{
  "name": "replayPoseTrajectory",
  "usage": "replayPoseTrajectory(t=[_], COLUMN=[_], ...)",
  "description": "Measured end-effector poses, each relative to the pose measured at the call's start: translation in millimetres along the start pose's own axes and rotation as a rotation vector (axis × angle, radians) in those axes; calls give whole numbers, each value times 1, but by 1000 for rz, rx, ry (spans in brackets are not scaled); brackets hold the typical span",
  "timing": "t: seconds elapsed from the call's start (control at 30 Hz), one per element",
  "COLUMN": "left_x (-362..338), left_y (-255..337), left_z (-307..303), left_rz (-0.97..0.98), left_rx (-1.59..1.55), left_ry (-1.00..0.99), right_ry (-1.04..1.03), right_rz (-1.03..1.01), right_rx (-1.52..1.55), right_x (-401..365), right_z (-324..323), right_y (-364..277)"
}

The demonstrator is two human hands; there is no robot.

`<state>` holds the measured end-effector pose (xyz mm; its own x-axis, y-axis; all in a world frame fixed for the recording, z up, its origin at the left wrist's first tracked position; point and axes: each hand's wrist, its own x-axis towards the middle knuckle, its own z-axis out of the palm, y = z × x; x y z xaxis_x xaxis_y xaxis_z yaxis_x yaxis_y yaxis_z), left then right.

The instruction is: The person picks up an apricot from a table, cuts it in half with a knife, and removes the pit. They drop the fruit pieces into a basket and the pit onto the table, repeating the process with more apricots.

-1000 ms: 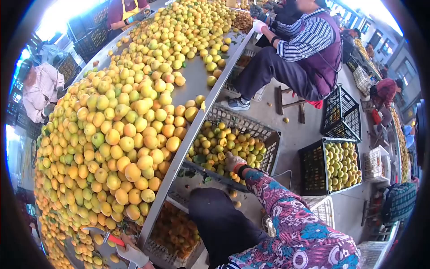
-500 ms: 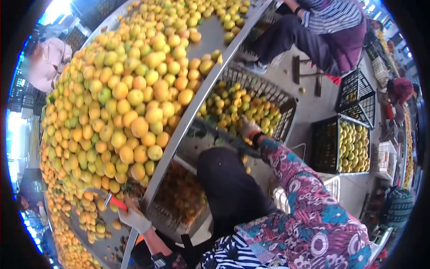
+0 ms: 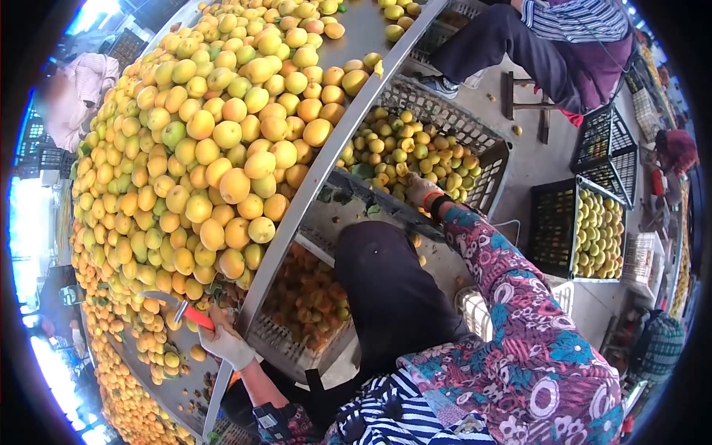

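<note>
My left hand (image 3: 227, 345), in a pale glove, is closed around the red handle of a curved knife (image 3: 197, 317) at the table's near edge. The knife's hooked blade points left, over the fruit. My gloved right hand (image 3: 423, 190) reaches down into a dark plastic crate (image 3: 492, 175) and touches the yellow-green fruit (image 3: 439, 157) in it. Its fingertips are mostly hidden, so whether they hold a fruit cannot be made out. A large heap of yellow-orange, apricot-like fruit (image 3: 215, 148) covers the metal table on my left.
The table's metal rim (image 3: 334, 159) runs diagonally between the heap and my knee (image 3: 378, 252). Below it stands a crate of orange fruit pieces (image 3: 304, 297). A black crate of fruit (image 3: 552, 230) is at the right. Another person in striped sleeves (image 3: 571, 22) sits beyond my crate.
The whole view has shifted slightly. My left hand still grips the knife, whose blade shows more fully now. My right hand stays in the crate, almost in the same place over the fruit.
</note>
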<state>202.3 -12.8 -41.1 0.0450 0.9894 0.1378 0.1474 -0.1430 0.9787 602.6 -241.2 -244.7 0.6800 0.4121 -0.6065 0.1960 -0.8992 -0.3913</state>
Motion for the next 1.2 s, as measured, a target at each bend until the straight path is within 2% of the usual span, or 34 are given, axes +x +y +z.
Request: replayPoseTrajectory(t=[0.13, 0.2, 0.23, 0.3, 0.33, 0.43, 0.47, 0.5, 0.57, 0.6, 0.7, 0.73, 0.77, 0.8, 0.83, 0.87, 0.9, 0.93, 1.0, 1.03, 1.07, 1.1, 1.17, 1.2], left_x=[3, 4, 5, 8, 8, 8, 6, 2, -19, -38, -75, -85, -93, -106, -121, -125, -125, -133, -138, -142, -145, -150, -155, -152], left_y=[-11, -14, -15, -21, -24, -13, -16, -9, 9, 35, 51, 51, 46, 46, 79, 84, 59, 69, 65, 64, 59, 33, 14, 11], left_z=[-9, -11, -10, -13, -13, -12, -10, -13, -16, -17, -29, -27, -25, -31, -33, -46, -63, -64, -71, -76, -71, -73, -71, -76], left_rz=[15, 25, 29, 39, 88, -58, -22, -29, -48, -90, -40, -35, -32, -35, 96, 106, 286, 172, 196, 100, 156, 146, 47, -5], left_rx=[28, 47, 53, 44, 35, -103, -105, -137, -196, -146, -371, -367, -357, -335, -201, -75, 15, 53, 109, 63, -39, 81, 65, -1], left_ry=[0, -1, 0, -1, -9, -5, 57, 37, -8, -62, -293, -279, -259, -217, -215, -299, -348, -251, -231, -275, -211, -250, -312, -366], right_ry=[14, 195, 282, 439, 460, 357, 279, 200, 123, 74, -47, 27, 280, 219, 127, -22, -189, -281, -487, -594, -650, -702, -786, -785], right_rz=[-27, -317, -354, -450, -508, -674, -704, -732, -989, -1075, -1234, -1371, -1537, -1518, -1513, -1389, -1271, -1251, -1193, -1151, -1083, -995, -895, -908], right_rx=[6, -69, 4, 327, 449, 719, 679, 640, 607, 579, 356, 393, 278, 293, 310, 288, 248, 361, 591, 714, 816, 915, 841, 840], right_x=[-13, -5, -3, -41, -63, -155, -184, -211, -254, -273, -327, -338, -341, -357, -375, -382, -387, -397, -403, -403, -403, -405, -402, -398], right_z=[-6, 8, 8, -16, -32, -78, -89, -96, -96, -92, -79, -64, -43, -39, -30, -15, 2, 11, 24, 34, 42, 51, 52, 58], right_y=[-5, 2, 9, -16, -34, -92, -110, -127, -153, -166, -200, -207, -215, -222, -231, -237, -242, -243, -240, -241, -242, -240, -240, -242])
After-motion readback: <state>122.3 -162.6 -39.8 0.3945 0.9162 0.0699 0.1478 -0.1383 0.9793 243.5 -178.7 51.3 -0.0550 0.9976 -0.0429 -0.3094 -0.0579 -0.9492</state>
